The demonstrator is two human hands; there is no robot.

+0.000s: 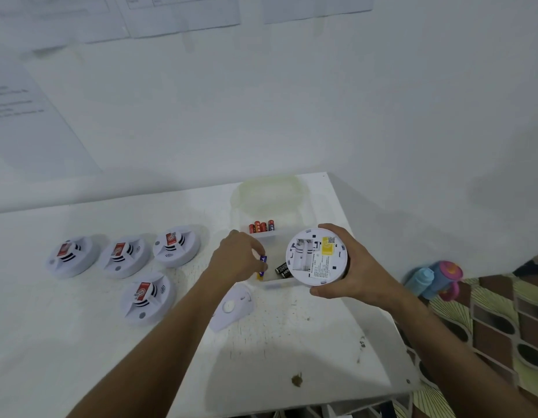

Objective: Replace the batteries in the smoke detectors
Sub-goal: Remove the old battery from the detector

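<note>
The right hand (346, 267) is gripping an upturned detector (317, 258), its battery bay empty. Just beside it, the left hand (236, 259) is pinching a purple battery (262, 267) over the tray (273, 285). Four detectors (124, 268) are waiting beyond the left hand.

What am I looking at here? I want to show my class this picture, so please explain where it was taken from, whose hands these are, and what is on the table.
A camera worn on a person's head looks down at their two bare hands; there is no machine. The right hand holds a smoke detector turned over, with its battery slots empty. The left hand pinches a purple battery over a clear box that holds red batteries and black ones. On the white table lie four more detectors and a loose white cover.
</note>
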